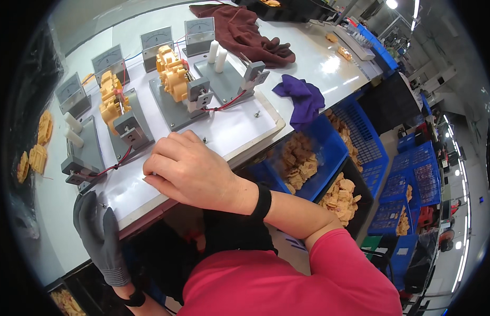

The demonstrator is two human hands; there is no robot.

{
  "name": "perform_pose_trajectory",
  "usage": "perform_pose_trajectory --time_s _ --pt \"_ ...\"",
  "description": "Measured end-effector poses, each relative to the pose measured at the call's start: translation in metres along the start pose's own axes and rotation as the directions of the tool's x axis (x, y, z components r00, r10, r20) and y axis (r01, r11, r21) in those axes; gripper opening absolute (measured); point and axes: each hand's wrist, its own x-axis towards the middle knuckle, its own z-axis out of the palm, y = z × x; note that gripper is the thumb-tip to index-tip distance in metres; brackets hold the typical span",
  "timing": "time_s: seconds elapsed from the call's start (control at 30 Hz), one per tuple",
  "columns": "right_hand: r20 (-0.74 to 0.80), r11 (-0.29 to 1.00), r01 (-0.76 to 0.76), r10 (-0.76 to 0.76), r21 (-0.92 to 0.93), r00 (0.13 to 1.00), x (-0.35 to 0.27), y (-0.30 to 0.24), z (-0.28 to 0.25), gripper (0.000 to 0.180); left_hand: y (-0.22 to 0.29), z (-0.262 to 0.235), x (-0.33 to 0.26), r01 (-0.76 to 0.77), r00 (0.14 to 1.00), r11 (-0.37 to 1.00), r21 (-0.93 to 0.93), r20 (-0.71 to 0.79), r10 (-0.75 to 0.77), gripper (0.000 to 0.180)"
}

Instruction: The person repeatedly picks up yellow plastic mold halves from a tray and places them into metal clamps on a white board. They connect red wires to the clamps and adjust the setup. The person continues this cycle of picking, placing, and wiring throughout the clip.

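My right hand [191,169], bare with a black wristband, rests over the front edge of the white board [243,138]. Its fingers curl together, and whatever they may hold is hidden. My left hand [97,234], in a grey glove, lies by the board's left front corner, fingers stretched and thumb apart. Nearest it is a grey fixture [87,150] with two white pegs. Between the hands stands a fixture carrying a yellow plastic part [112,100]. Beyond my right hand, another yellow plastic part [174,73] sits on its fixture. A pegged fixture [224,79] at the right bears no yellow part.
Several analog meters [109,60] stand behind the fixtures, with red and black wires [224,105] in front. Brown cloth [245,31] and purple cloth [302,100] lie right. Loose yellow parts [38,158] lie left. Blue crates [329,152] and a black bin [355,205] hold yellow pieces.
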Motion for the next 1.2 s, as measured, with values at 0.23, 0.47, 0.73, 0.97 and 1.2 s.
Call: perform_pose_trajectory --time_s 0.23,0.47,0.73,0.97,1.2 --pt "-0.008 1.0 0.019 -0.019 0.009 1.0 0.0 0.004 -0.001 0.013 0.0 0.003 0.001 -0.007 1.0 0.999 -0.036 0.001 0.007 0.044" --pt "0.038 0.999 -0.031 0.03 0.032 0.999 0.004 0.002 0.001 0.01 0.004 0.0 0.0 -0.026 1.0 1.0 -0.016 -0.016 0.026 0.042" --pt "-0.034 0.894 -0.264 0.295 0.363 0.955 0.01 -0.004 -0.012 0.039 0.05 -0.049 0.014 -0.172 0.985 0.984 0.034 0.006 0.172 0.045" --pt "-0.067 0.811 -0.22 0.302 0.543 0.951 0.023 -0.011 0.007 0.043 0.124 -0.04 0.141 -0.331 0.86 0.935 0.128 0.449 0.243 0.058" --pt "-0.075 0.782 -0.157 0.251 0.604 0.965 0.016 -0.008 0.002 0.031 0.141 0.034 0.202 -0.149 0.751 0.879 0.453 0.63 -0.197 0.061"
